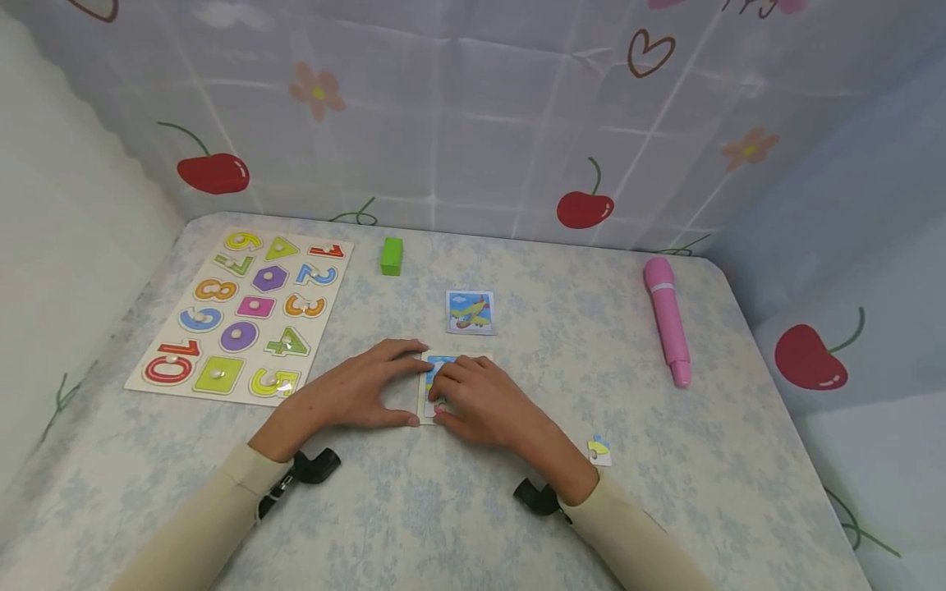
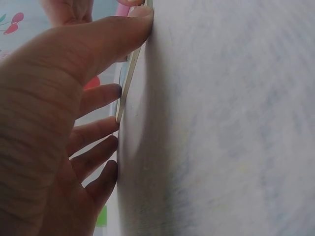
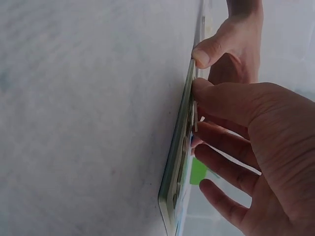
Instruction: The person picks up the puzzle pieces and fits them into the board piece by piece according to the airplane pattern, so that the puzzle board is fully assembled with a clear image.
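A small framed puzzle board (image 1: 422,406) with a blue picture lies on the table, partly covered by both hands. My left hand (image 1: 362,390) spreads along its left side, thumb at the near corner and fingertips at the left edge. Over the board my right hand (image 1: 480,402) pinches a thin puzzle piece (image 3: 196,123) between thumb and fingers. Its picture side is hidden. Just beyond the board lies a square picture card (image 1: 470,313) of a yellow aeroplane. A loose puzzle piece (image 1: 600,451), yellow and white, lies beside my right forearm.
At the left is a number-and-shape peg board (image 1: 318,330) with coloured pieces. A green block (image 1: 392,257) stands near the back edge. A pink pen-like stick (image 1: 668,322) lies at the right. A printed curtain (image 1: 458,123) hangs behind the table.
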Demonstrator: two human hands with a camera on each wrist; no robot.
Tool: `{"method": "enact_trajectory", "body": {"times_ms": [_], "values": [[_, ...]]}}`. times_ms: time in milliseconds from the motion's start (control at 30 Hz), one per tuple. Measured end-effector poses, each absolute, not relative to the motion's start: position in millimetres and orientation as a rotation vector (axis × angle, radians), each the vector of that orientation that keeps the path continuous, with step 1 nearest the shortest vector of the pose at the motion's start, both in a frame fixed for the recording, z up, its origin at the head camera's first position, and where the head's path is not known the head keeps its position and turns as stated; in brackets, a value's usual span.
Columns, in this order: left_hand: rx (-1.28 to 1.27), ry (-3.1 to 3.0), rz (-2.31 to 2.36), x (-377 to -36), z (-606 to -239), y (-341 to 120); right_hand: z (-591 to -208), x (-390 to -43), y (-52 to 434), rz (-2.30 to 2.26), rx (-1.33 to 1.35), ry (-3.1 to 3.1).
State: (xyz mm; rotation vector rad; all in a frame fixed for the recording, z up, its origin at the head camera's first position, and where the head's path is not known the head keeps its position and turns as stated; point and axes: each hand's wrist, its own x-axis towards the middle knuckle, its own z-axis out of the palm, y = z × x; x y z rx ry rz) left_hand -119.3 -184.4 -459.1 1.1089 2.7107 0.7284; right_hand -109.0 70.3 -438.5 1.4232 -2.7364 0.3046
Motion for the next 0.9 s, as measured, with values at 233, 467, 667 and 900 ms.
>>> {"method": "enact_trajectory", "body": {"times_ms": [233, 467, 667, 900], "values": [[1.118, 2.716, 0.736, -119.5, -460.0, -185.0, -439.1, -108.6, 70.0, 0.348, 1.412, -2.758], [1.115, 2.718, 0.732, -118.7, -459.9, -185.4, -438.7, -109.9, 72.1, 0.451, 1.414, -2.807], [1.127, 2.711, 0.742, -118.3, -460.4, -185.4, -436.1, -112.6, 76.7, 0.523, 1.442, -2.808], [1.121, 2.706, 0.755, -117.7, -460.3, -183.4, -425.1, -113.9, 87.2, 0.581, 1.388, -2.836]]}}
